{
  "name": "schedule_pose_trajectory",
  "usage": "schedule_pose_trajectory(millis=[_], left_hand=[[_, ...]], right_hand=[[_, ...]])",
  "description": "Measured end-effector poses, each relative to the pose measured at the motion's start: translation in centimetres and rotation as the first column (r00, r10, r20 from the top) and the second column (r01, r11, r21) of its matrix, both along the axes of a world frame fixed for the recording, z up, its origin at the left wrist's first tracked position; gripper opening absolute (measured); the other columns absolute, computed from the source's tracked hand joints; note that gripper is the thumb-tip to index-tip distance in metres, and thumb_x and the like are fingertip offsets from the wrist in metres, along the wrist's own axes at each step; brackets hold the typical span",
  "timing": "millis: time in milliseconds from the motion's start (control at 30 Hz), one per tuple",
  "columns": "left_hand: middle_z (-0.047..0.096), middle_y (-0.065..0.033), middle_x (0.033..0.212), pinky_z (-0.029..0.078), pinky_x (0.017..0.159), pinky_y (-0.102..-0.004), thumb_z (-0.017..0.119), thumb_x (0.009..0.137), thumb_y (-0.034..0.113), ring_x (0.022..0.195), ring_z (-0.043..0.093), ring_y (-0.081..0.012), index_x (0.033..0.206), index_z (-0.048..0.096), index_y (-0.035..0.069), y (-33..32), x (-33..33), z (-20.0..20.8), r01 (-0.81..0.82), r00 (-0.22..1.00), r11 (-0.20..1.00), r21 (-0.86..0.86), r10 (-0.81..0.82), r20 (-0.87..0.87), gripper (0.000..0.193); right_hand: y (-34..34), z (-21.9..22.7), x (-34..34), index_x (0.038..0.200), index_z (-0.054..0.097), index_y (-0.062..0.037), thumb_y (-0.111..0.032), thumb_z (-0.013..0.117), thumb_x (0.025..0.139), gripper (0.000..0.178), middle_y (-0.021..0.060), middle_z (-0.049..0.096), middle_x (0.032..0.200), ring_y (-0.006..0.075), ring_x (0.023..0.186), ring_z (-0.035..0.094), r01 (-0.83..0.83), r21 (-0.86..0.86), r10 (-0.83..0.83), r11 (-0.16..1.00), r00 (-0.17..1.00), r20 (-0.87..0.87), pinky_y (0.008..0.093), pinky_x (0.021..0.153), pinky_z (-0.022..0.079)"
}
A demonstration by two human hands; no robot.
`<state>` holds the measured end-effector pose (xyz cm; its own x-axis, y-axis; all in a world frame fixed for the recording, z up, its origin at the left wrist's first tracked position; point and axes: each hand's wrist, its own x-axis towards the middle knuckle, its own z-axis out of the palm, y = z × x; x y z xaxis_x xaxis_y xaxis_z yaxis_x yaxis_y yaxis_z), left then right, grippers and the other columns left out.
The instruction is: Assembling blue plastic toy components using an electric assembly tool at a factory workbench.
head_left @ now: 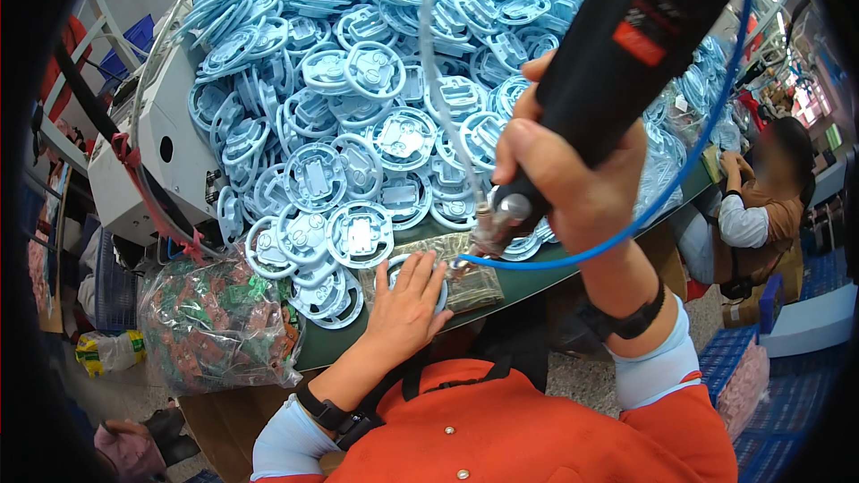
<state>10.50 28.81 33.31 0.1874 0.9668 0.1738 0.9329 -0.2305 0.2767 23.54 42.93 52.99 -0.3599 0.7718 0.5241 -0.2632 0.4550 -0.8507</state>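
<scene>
My right hand (573, 174) is wrapped around a black powered screwdriver (631, 45) with a red patch on its body. The tool slants down to the left, its tip just right of my left fingertips. A blue hose (617, 237) curves from near the tip up along the right, and a clear tube (434, 54) joins the tool's lower end. Fingers stretched out, my left hand (403, 309) lies flat over a light blue round plastic part (441, 297). That part rests on a worn, yellowish-grey pad (474, 291) and is mostly covered by the hand.
Behind my hands rises a large heap of similar light blue parts (367, 107) on a green tabletop (335, 349). A clear bag of small red and green pieces (224, 322) sits front left, beside a white machine (161, 161). At the far right another person (752, 210) sits.
</scene>
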Motion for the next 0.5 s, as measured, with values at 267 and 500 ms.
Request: schedule_pose_trajectory(millis=[267,500], left_hand=[[0.055,-0.0145,0.134,0.033,0.103,-0.0608,0.076,0.079,0.024,0.131,0.046,-0.0329,0.129,0.057,0.008,0.1,0.7,-0.6,0.025,0.999,1.000,-0.001,-0.025,0.044,0.056],[0.056,-0.0147,0.133,0.034,0.101,-0.0610,0.078,0.076,0.021,0.130,0.047,-0.0339,0.123,0.062,0.010,0.1,0.6,-1.1,0.016,0.997,0.997,0.069,-0.022,0.076,0.051]], right_hand=[[0.7,-2.9,-0.8,0.118,0.051,0.0055,0.002,0.064,0.083,0.037,0.0073,0.059,0.074,0.0151,0.063,0.063,-0.047,-0.050,0.046,0.998,0.999,-0.010,0.0282,0.060,0.051],[0.6,-4.8,-0.8,0.114,0.050,0.0039,0.003,0.063,0.082,0.035,0.0077,0.059,0.075,0.0144,0.063,0.062,-0.066,0.011,0.065,0.998,0.995,0.075,0.0281,0.059,0.052]])
